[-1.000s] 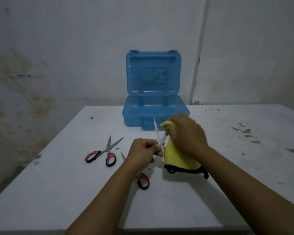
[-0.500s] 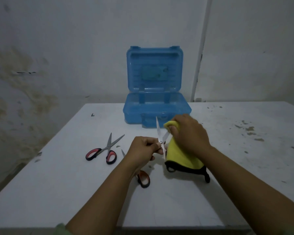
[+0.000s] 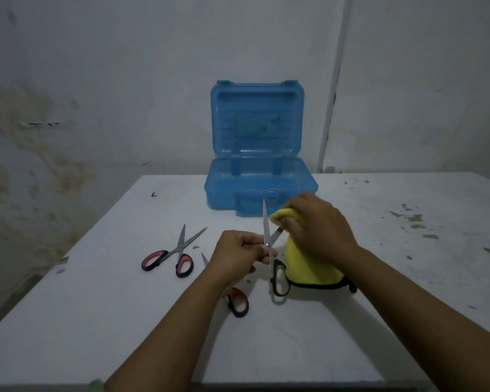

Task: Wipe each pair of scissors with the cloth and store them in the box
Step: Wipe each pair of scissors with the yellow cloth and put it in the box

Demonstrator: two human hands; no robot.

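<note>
My left hand grips a pair of scissors near the pivot, blades spread and pointing up, one black handle loop hanging below. My right hand holds a yellow cloth with black trim pinched around the right blade. The cloth's lower part drapes down to the table. A second pair of scissors with red-and-black handles lies open on the table to the left. A third pair lies partly hidden under my left wrist. The blue plastic box stands open behind my hands.
The white table is stained with dark flecks at the right. Its front edge runs along the bottom of the view. A stained wall and a white pipe stand behind the box.
The held scissors have tilted so a black handle loop now shows below my left hand. My right hand with the cloth stays on the right blade, shifted only slightly.
</note>
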